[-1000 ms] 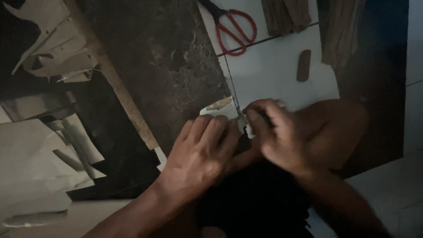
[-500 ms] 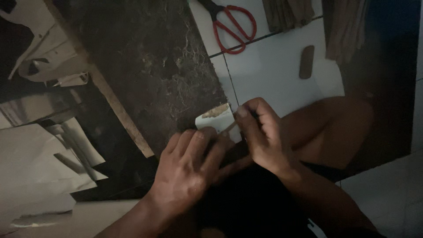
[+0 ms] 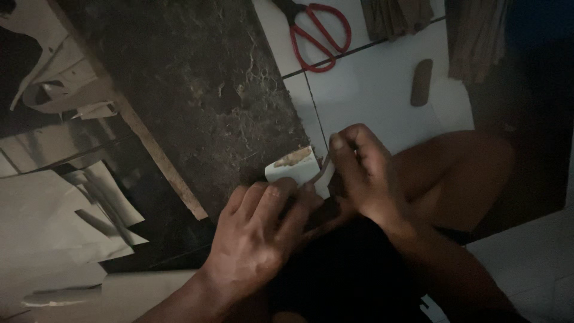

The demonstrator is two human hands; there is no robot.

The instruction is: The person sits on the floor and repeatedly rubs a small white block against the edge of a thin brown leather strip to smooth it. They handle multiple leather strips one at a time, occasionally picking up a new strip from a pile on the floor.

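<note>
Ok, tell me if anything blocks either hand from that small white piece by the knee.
Nothing visible does. The left hand already rests its fingers on the small white piece, and the right hand pinches a thin strip at its edge.

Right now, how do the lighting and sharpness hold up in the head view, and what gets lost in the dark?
Head view: dim overall; the white tile floor and red scissors read clearly. The left hand and right hand are shadowed, so the small pale piece they hold is hard to identify; the lower centre is nearly black.
</note>
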